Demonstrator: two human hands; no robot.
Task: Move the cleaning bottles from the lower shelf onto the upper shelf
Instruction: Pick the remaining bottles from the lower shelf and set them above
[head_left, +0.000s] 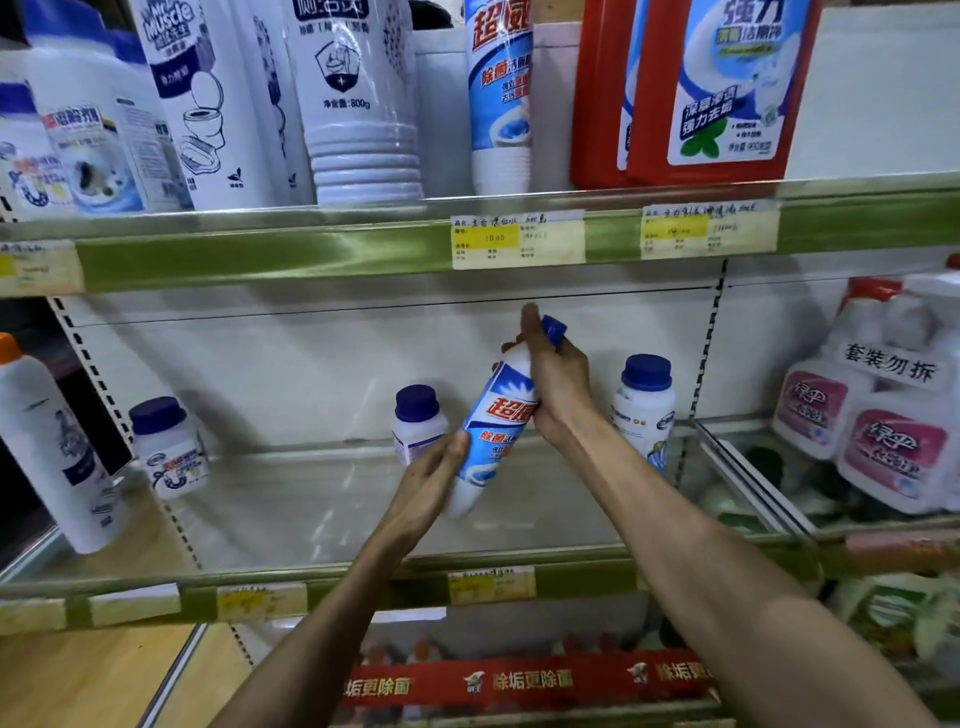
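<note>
Both hands grasp the tilted blue-and-white bottle (496, 421) above the lower shelf (363, 587), left hand (434, 475) cupping its base, right hand (556, 379) at its neck, likely steadying it to lift toward the upper shelf (311, 249).

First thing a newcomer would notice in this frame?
The tilted blue-and-white bottle at centre, gripped by both hands: right hand near its blue cap, left hand at its base, above the lower shelf. Next, the two red bottles on the upper shelf, top right.
</note>
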